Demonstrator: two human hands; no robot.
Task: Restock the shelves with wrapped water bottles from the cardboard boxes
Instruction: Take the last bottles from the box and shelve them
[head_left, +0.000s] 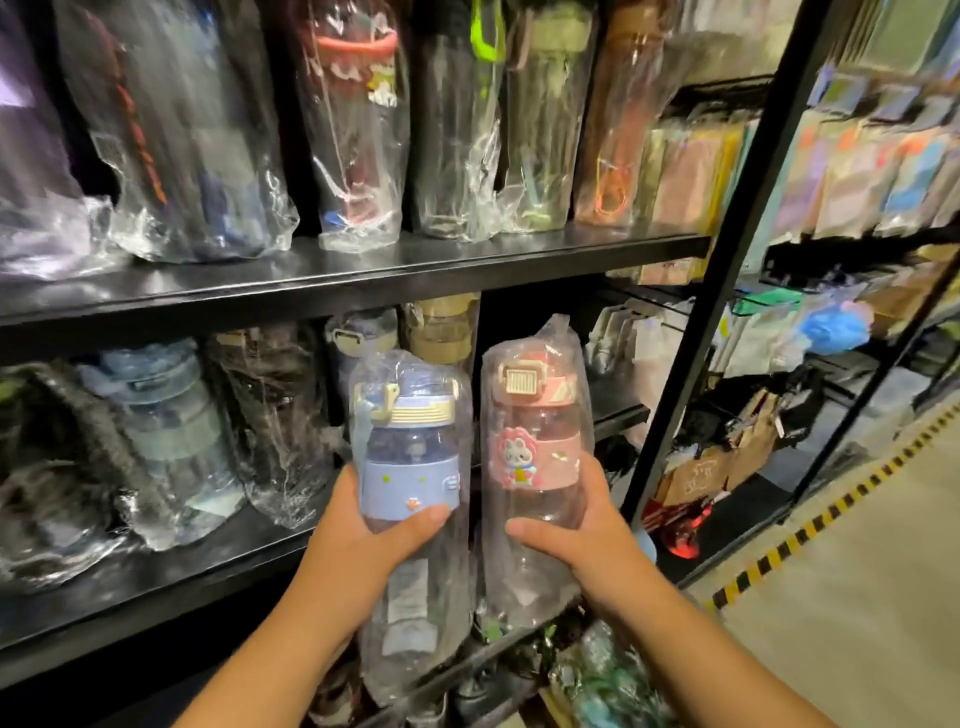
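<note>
the left hand (371, 535) is gripping a blue water bottle (410, 470) in clear plastic wrap, thumb across its front. the right hand (582, 540) is gripping a pink water bottle (537, 447) wrapped the same way, with a cartoon figure on its band. both bottles are standing upright, side by side, in front of the middle shelf (197, 566), which is holding more wrapped bottles (171, 441). the upper shelf (363, 270) is carrying taller wrapped bottles, blurred, possibly dark ones.
</note>
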